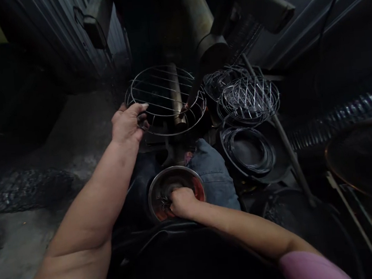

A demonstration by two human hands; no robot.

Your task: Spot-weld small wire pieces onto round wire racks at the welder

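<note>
My left hand (129,122) is closed on the near left rim of a round wire rack (161,99), with the thumb on top. The rack has two rings and parallel bars, and it rests around a horizontal metal post (177,101) of a machine. My right hand (182,202) reaches down into a metal bowl (153,190) on my lap, its fingers bent and mostly hidden. Thin metal bits (164,201), too small to name, lie in the bowl beside those fingers. What the fingers pinch, if anything, cannot be made out.
Above the post hangs a thick machine arm (212,46) with a slanted rod. To the right lie stacked wire racks (250,97) and a coil of wire (227,142) in a dark pan. A metal bar (289,148) slants past them. Corrugated metal walls (62,33) stand behind.
</note>
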